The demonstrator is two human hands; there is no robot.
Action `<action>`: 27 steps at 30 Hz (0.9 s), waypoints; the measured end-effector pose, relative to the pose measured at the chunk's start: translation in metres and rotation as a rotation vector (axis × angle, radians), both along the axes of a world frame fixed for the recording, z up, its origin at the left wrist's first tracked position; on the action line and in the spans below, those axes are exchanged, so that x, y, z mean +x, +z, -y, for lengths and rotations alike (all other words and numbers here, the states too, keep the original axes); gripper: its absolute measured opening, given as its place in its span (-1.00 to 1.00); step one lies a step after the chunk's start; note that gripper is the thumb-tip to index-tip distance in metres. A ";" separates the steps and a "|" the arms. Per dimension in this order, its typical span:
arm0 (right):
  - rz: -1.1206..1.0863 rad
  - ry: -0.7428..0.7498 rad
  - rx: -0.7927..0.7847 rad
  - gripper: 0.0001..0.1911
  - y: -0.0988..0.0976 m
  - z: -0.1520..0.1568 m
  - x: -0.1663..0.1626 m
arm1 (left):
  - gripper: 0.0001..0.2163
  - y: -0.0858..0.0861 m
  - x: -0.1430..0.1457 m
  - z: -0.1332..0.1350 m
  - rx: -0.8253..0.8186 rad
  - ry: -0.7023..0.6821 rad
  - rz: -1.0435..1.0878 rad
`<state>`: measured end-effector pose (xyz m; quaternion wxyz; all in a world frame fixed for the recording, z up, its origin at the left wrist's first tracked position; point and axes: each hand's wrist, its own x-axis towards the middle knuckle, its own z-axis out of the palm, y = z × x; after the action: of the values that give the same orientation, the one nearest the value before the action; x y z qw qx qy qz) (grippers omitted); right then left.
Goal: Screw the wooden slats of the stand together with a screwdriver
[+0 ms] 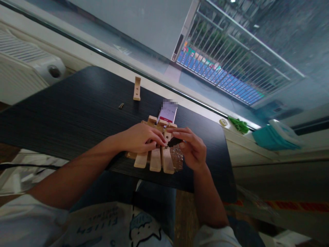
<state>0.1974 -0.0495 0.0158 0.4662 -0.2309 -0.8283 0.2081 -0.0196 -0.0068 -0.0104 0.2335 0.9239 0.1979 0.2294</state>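
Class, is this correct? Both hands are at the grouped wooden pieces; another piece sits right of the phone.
No: the head view shows that separate piece left of the phone, not right. Left hand and right hand are at the grouped pieces.

This looks like a room in a home, beside a large window. A dark table stands along the pale sill, with a slatted white heater near one end. A green cloth and a teal box sit by the glass; outside runs a metal railing
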 end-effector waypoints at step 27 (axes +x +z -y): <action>-0.137 -0.104 -0.052 -0.74 -0.008 -0.002 -0.002 | -0.64 0.000 0.000 0.000 0.002 0.004 -0.006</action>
<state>0.1959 -0.0479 0.0075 0.5258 -0.2711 -0.7756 0.2204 -0.0196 -0.0071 -0.0108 0.2318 0.9244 0.2001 0.2274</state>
